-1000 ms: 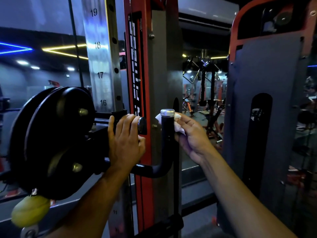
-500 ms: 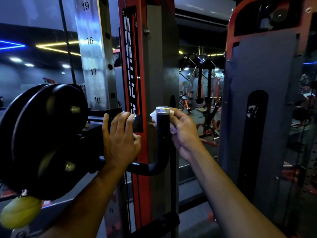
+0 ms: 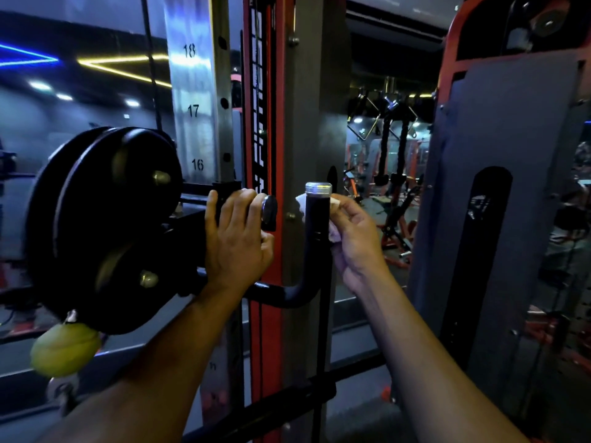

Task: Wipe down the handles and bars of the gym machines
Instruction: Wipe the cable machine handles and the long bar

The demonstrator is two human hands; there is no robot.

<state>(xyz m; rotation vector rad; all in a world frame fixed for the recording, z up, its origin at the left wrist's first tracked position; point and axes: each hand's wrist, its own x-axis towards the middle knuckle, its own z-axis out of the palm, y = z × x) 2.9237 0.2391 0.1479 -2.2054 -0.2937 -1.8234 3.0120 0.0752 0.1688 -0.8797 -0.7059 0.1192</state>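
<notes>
— Two uprights, a red post [image 3: 265,123] and a numbered steel one [image 3: 195,107], with black plates [image 3: 105,225] at their left.

— And the hands?

— Left hand [image 3: 236,241] curls round a black knob [image 3: 268,211]. Right hand [image 3: 355,238] pinches a white cloth [image 3: 332,233] against the upright black handle [image 3: 316,238], just under its silver cap [image 3: 318,188].

— Anything smaller?

— One yellow-green ball [image 3: 64,350] hanging below the plates.
</notes>
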